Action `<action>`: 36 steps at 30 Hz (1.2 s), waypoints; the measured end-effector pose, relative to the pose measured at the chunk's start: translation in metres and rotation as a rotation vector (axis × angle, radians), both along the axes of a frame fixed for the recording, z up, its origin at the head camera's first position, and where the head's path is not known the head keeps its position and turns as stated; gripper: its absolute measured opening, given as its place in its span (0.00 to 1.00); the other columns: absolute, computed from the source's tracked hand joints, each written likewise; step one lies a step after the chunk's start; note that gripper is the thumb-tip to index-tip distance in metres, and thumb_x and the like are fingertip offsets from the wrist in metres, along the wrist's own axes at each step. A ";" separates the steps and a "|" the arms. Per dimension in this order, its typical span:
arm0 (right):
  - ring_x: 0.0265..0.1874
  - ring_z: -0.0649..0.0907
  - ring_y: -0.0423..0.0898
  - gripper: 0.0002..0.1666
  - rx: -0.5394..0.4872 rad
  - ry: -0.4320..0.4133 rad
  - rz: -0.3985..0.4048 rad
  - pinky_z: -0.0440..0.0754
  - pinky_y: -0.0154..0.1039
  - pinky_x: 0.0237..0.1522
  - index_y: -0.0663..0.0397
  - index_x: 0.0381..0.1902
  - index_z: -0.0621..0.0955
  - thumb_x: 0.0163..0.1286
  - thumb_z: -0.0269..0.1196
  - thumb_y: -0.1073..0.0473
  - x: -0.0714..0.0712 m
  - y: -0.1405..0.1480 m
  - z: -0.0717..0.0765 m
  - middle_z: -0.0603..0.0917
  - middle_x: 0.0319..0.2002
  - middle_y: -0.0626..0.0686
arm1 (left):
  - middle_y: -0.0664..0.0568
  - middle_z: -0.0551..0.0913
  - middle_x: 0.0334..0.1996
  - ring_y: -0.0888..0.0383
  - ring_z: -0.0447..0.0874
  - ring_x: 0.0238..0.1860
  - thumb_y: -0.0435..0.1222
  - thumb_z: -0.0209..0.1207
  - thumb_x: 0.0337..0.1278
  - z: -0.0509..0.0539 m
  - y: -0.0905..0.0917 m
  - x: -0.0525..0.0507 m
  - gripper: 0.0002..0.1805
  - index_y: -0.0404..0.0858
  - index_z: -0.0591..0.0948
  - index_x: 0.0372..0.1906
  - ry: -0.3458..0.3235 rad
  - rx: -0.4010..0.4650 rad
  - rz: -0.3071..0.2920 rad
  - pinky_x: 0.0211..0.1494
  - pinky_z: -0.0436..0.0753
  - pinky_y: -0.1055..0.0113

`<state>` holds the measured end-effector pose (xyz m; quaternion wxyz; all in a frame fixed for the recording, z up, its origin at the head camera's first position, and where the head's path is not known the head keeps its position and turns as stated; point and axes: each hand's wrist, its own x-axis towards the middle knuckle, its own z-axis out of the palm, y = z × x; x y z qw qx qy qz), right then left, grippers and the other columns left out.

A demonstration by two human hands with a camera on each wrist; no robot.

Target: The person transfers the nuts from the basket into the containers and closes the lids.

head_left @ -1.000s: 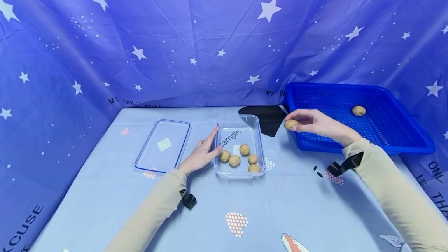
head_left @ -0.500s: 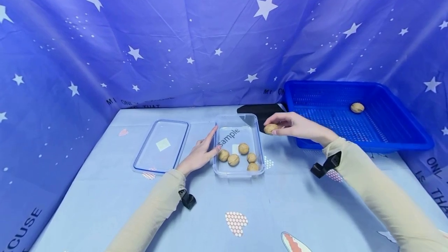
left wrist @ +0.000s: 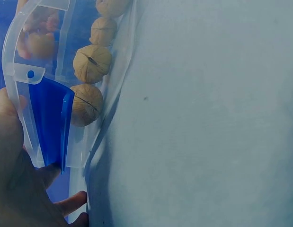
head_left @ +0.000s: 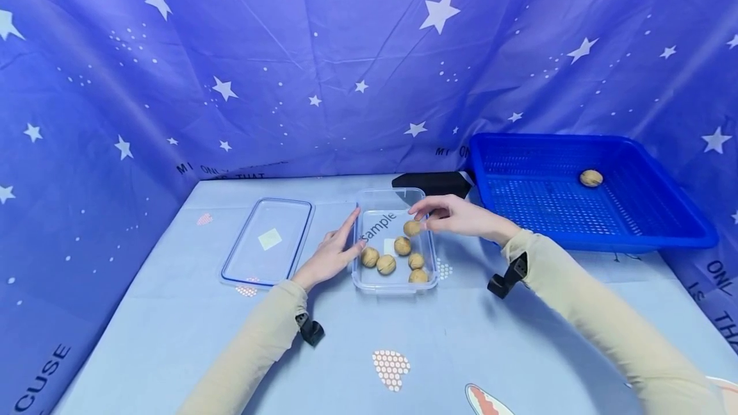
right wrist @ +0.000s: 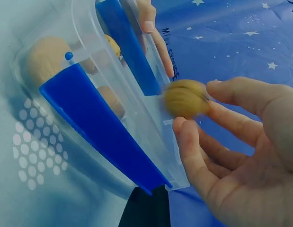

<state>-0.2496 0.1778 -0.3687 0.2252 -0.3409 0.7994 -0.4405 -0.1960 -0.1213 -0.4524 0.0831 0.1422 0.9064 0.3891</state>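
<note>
A clear box (head_left: pixel 394 289) with several walnuts (head_left: pixel 386 264) stands mid-table. Against its left side rests the left hand (head_left: pixel 327 257), fingers extended, thumb at the rim; the left wrist view shows this hand (left wrist: pixel 16 151) beside the box's blue clasp (left wrist: pixel 50 120). Over the box's right rim, the right hand (head_left: pixel 461 216) holds a walnut (head_left: pixel 412 228) at its fingertips. That walnut (right wrist: pixel 186 98) looks blurred in the right wrist view, where thumb and fingertips of the right hand (right wrist: pixel 250 137) touch its near side.
A clear lid with a blue seal (head_left: pixel 235 242) lies left of the box. At the back right stands a blue basket (head_left: pixel 680 210) with one walnut (head_left: pixel 590 178) inside. A black patch (head_left: pixel 432 183) shows behind the box.
The right hand has carried its walnut leftward from the basket's near-left edge to above the box's right part. The left hand has stayed against the box.
</note>
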 end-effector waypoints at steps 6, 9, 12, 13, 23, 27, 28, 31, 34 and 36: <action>0.52 0.78 0.60 0.20 -0.002 -0.014 -0.028 0.79 0.40 0.51 0.64 0.58 0.76 0.69 0.58 0.68 -0.001 0.008 0.000 0.80 0.52 0.63 | 0.50 0.52 0.75 0.35 0.55 0.68 0.51 0.49 0.70 0.001 0.000 0.001 0.40 0.60 0.41 0.77 0.000 0.014 0.002 0.61 0.58 0.28; 0.52 0.78 0.60 0.19 -0.001 -0.012 -0.038 0.79 0.39 0.51 0.67 0.57 0.76 0.69 0.58 0.68 -0.001 0.014 0.000 0.80 0.52 0.64 | 0.50 0.52 0.75 0.36 0.56 0.68 0.51 0.49 0.70 0.003 0.000 0.000 0.40 0.59 0.42 0.78 -0.003 0.016 0.004 0.60 0.58 0.28; 0.52 0.79 0.60 0.19 0.000 -0.022 -0.055 0.79 0.38 0.49 0.69 0.57 0.75 0.70 0.57 0.68 -0.001 0.020 0.000 0.80 0.52 0.65 | 0.51 0.52 0.75 0.36 0.57 0.68 0.51 0.49 0.70 0.003 0.000 0.000 0.40 0.57 0.42 0.78 -0.002 0.009 0.003 0.61 0.59 0.29; 0.52 0.78 0.61 0.19 -0.001 -0.030 -0.062 0.80 0.38 0.49 0.69 0.57 0.75 0.70 0.57 0.68 -0.001 0.021 0.001 0.80 0.52 0.65 | 0.51 0.52 0.75 0.36 0.57 0.68 0.51 0.49 0.70 0.002 0.000 0.000 0.40 0.56 0.42 0.78 0.001 0.007 0.002 0.61 0.59 0.29; 0.46 0.81 0.55 0.18 0.005 -0.053 -0.114 0.81 0.40 0.44 0.67 0.56 0.76 0.71 0.58 0.64 0.002 0.030 0.010 0.81 0.50 0.60 | 0.50 0.52 0.75 0.36 0.56 0.68 0.51 0.49 0.70 0.003 0.000 0.001 0.40 0.58 0.41 0.78 -0.011 0.012 -0.002 0.61 0.58 0.29; 0.45 0.81 0.54 0.17 0.001 -0.045 -0.151 0.81 0.42 0.45 0.63 0.56 0.77 0.72 0.58 0.62 0.003 0.035 0.016 0.82 0.50 0.60 | 0.49 0.52 0.75 0.36 0.55 0.69 0.51 0.49 0.70 0.003 0.000 0.003 0.40 0.61 0.40 0.77 -0.010 0.011 0.005 0.60 0.58 0.28; 0.45 0.81 0.53 0.17 0.005 -0.041 -0.161 0.81 0.43 0.46 0.63 0.56 0.77 0.72 0.58 0.62 0.003 0.037 0.018 0.82 0.50 0.59 | 0.48 0.53 0.75 0.36 0.55 0.68 0.51 0.49 0.70 0.003 -0.001 0.003 0.40 0.61 0.40 0.77 -0.009 0.012 0.006 0.60 0.58 0.28; 0.45 0.81 0.52 0.17 0.016 -0.030 -0.180 0.80 0.48 0.49 0.61 0.56 0.77 0.72 0.58 0.61 0.003 0.041 0.021 0.82 0.50 0.58 | 0.48 0.53 0.75 0.36 0.56 0.68 0.51 0.49 0.70 0.004 0.000 0.003 0.40 0.62 0.40 0.77 -0.010 0.014 0.007 0.60 0.58 0.28; 0.46 0.81 0.50 0.17 0.016 -0.027 -0.191 0.80 0.51 0.50 0.61 0.56 0.77 0.72 0.58 0.60 0.004 0.044 0.024 0.82 0.51 0.58 | 0.48 0.53 0.75 0.36 0.56 0.68 0.51 0.50 0.70 0.004 0.000 0.003 0.40 0.62 0.40 0.77 -0.014 0.014 0.010 0.60 0.59 0.28; 0.46 0.82 0.49 0.17 0.011 -0.023 -0.197 0.80 0.49 0.50 0.61 0.56 0.77 0.72 0.58 0.61 0.004 0.046 0.026 0.82 0.51 0.58 | 0.48 0.53 0.75 0.36 0.56 0.68 0.51 0.50 0.70 0.004 0.001 0.002 0.40 0.60 0.41 0.77 -0.010 0.018 0.010 0.60 0.59 0.27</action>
